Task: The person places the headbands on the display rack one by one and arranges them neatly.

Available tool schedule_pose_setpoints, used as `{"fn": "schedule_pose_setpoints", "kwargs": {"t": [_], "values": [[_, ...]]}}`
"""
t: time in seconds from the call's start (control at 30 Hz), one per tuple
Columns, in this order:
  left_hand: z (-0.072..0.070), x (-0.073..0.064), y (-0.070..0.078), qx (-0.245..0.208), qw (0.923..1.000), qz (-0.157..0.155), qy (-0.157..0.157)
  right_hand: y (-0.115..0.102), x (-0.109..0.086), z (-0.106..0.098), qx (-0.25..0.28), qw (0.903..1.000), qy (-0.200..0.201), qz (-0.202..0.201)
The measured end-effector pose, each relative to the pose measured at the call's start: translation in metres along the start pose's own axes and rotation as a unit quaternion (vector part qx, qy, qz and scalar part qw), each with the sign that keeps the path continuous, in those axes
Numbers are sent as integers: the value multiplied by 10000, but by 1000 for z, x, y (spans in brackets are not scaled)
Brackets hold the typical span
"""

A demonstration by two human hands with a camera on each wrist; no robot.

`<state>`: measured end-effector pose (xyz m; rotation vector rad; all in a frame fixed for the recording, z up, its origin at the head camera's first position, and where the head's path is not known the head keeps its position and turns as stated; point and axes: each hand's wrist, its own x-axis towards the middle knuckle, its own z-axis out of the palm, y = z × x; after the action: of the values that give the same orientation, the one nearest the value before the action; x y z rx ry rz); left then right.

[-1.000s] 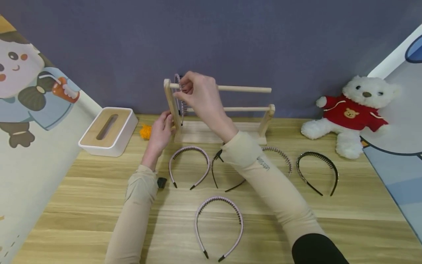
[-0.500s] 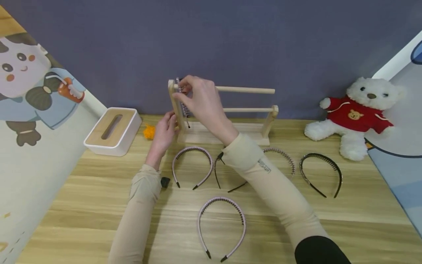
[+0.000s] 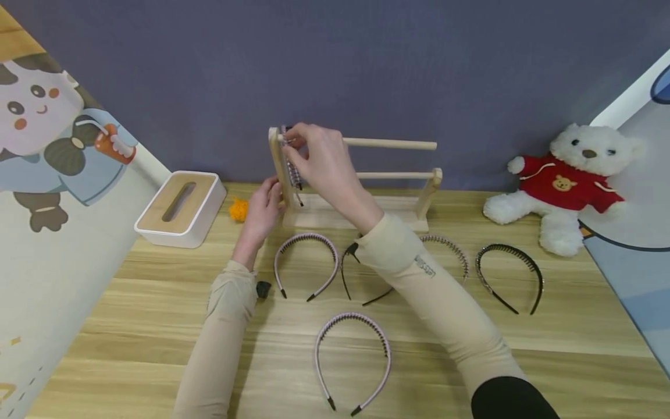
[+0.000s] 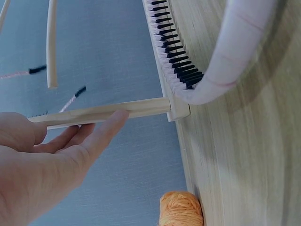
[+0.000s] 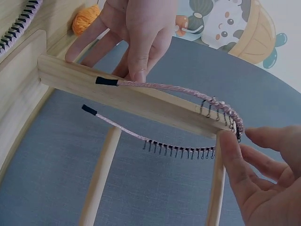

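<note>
A light wooden rack (image 3: 276, 157) with two horizontal rods stands at the back of the table. Over the upper rod (image 3: 389, 143), close against the left post, hangs a pink headband (image 5: 178, 88) with small dark teeth and black tips. My right hand (image 3: 321, 160) pinches its top between thumb and fingers, as the right wrist view shows. Lower down, my left hand (image 3: 263, 209) holds the left post (image 4: 103, 112), thumb and fingers on its sides. Just in front of the rack lies a lilac headband (image 3: 306, 235). Another lilac headband (image 3: 352, 316) lies nearer me.
My right arm partly covers a dark headband (image 3: 344, 273) and a beaded one (image 3: 445, 241). Farther right lies a black headband (image 3: 510, 249). Orange yarn (image 3: 238, 210) and a tissue box (image 3: 204, 209) stand left, a small black object (image 3: 263, 289) near my left sleeve, a teddy bear (image 3: 562, 180) right.
The hanging headband has shifted slightly left along the rod, closer to the post, with my right hand on it. My left hand stays at the post. The head view has shifted a little.
</note>
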<state>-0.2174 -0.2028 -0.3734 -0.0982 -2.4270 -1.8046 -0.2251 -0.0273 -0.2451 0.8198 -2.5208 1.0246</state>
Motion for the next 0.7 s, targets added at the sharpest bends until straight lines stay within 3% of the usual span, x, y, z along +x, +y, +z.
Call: {"fn": "schedule_pose_setpoints", "kwargs": {"t": [0.33, 0.7], "values": [[0, -1, 1, 18, 10000, 28, 38, -1, -12, -14, 144, 9999, 88, 22], [0, -2, 2, -22, 10000, -11, 25, -2, -39, -34, 200, 9996, 174, 35]]}}
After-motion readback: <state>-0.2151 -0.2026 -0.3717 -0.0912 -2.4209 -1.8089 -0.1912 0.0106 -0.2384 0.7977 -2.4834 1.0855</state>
